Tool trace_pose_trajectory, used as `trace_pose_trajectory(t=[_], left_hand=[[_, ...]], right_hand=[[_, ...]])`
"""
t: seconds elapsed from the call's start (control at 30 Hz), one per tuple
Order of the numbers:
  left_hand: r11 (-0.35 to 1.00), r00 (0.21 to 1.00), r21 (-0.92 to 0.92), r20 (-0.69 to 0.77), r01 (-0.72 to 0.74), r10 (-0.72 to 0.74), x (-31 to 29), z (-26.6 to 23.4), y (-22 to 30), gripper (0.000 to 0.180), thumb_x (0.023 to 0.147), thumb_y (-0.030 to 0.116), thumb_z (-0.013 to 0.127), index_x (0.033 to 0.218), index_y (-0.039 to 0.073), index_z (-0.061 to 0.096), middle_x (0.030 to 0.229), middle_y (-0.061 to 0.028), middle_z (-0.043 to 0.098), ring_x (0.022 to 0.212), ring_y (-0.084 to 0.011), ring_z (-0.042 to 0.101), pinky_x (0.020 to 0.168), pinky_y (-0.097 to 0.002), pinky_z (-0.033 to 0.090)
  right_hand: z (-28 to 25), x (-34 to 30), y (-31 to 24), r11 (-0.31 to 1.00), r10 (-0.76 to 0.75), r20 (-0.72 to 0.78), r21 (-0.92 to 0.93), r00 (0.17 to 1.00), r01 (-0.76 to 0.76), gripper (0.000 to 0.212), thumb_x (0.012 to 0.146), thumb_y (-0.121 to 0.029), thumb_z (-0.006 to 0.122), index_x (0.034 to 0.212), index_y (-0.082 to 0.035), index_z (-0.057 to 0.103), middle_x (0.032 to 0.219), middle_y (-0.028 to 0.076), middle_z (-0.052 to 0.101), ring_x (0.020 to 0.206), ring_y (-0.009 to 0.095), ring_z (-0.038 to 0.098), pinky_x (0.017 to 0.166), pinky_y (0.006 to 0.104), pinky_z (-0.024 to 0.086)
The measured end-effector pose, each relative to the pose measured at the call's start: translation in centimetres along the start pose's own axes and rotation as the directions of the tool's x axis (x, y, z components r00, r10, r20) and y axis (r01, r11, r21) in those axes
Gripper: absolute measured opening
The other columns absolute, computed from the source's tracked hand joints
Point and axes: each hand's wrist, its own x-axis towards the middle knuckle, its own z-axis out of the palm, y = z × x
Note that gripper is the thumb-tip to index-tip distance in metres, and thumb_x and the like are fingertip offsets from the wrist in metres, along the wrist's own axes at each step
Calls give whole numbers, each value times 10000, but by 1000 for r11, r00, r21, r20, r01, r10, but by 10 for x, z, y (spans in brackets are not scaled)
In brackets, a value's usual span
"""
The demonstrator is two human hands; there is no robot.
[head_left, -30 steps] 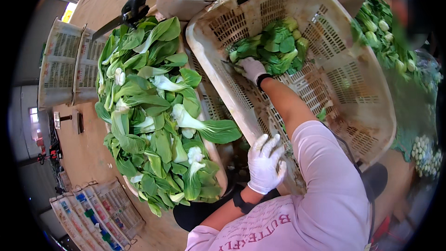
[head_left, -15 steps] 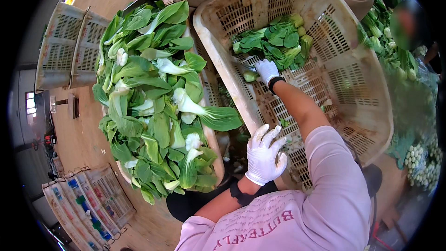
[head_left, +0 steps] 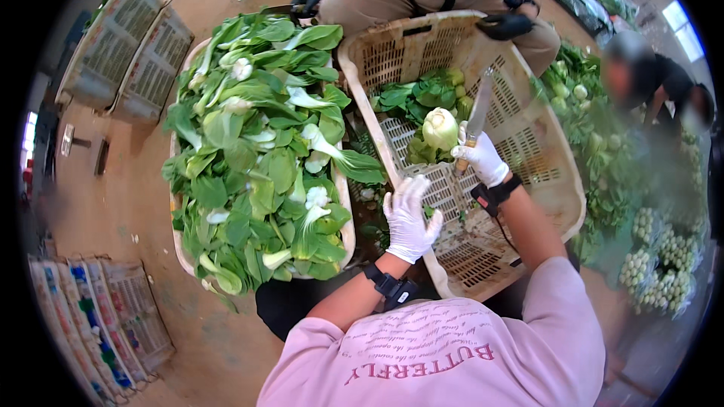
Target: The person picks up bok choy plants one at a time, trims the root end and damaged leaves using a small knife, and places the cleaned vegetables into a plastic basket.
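My right hand (head_left: 483,160), in a white glove, is closed round the handle of a knife (head_left: 478,111) whose blade points away from me. Just left of its fingers is a bok choy (head_left: 440,130), pale base facing up; whether the hand touches it I cannot tell. Both are over a beige slatted crate (head_left: 539,230) with more bok choy (head_left: 415,96) at its far end. My left hand (head_left: 411,222), also white-gloved, is open at the crate's left rim, fingers spread and holding nothing. Left of it stands a crate heaped with loose bok choy (head_left: 260,173).
Across from me sits a person with a black-gloved hand (head_left: 505,26) at the crate's far rim and another (head_left: 308,1) by the heap. Stacked crates (head_left: 113,45) stand at left. More greens (head_left: 596,136) lie at right, near another person (head_left: 660,79).
My right hand has lifted from the crate's floor and moved right and nearer; the knife now shows plainly. My left hand stays by the rim. The view has shifted, showing more of the person opposite.
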Motion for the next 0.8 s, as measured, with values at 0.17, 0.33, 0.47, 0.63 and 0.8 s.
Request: trace_pose_trajectory(t=[0.17, 0.33, 0.47, 0.63, 0.8], left_hand=[[837, 944, -539, -318, -100, -92, 36, -83, 30, 1030, 786, 578, 674, 1458, -35, 191, 1423, -210, 358, 1289, -287, 396, 1095, -392, 288], [755, 879, -652, -397, -66, -266, 38, -181, -4, 951, 705, 205, 827, 1443, 68, 243, 1199, -132, 527, 1060, -214, 555, 925, -338, 470], [455, 790, -868, -416, -198, -451, 15, -227, -58, 640, 834, 441, 687, 1310, 98, 434, 1121, -87, 574, 1054, -212, 571, 950, -369, 464], [-138, 861, -972, -97, -189, -500, 19, -243, -60, 684, 853, 589, 587, 1295, 80, 466, 1303, -151, 540, 1134, -255, 548, 987, -399, 448], [149, 824, -977, -211, -155, -526, 15, -232, -66, 605, 854, 394, 692, 1294, 68, 435, 1166, -63, 569, 1067, -162, 561, 931, -357, 474]], right_hand=[[108, -31, -53, 924, -273, -24, -283, 962, 255, 370, 732, -65, 759, 978, -13, 488, 990, 66, 586, 838, 151, 534, 793, 288, 459], [197, -51, -95, 990, -66, 400, -90, 914, 111, 508, 892, -188, 632, 1313, 26, 446, 1031, 79, 593, 888, 128, 542, 810, 289, 452], [228, -24, -98, 972, -204, 224, -67, 953, 224, 234, 939, -227, 592, 1008, -20, 508, 833, 57, 616, 714, 132, 562, 666, 279, 464], [252, 2, -128, 731, -366, 359, -461, 859, 504, 215, 929, -205, 597, 1025, -24, 533, 780, 84, 591, 701, 179, 586, 667, 300, 474], [290, 16, -163, 274, -485, 606, -579, 630, 768, 239, 812, -139, 647, 1045, -94, 619, 774, 87, 619, 717, 272, 632, 612, 338, 500]])
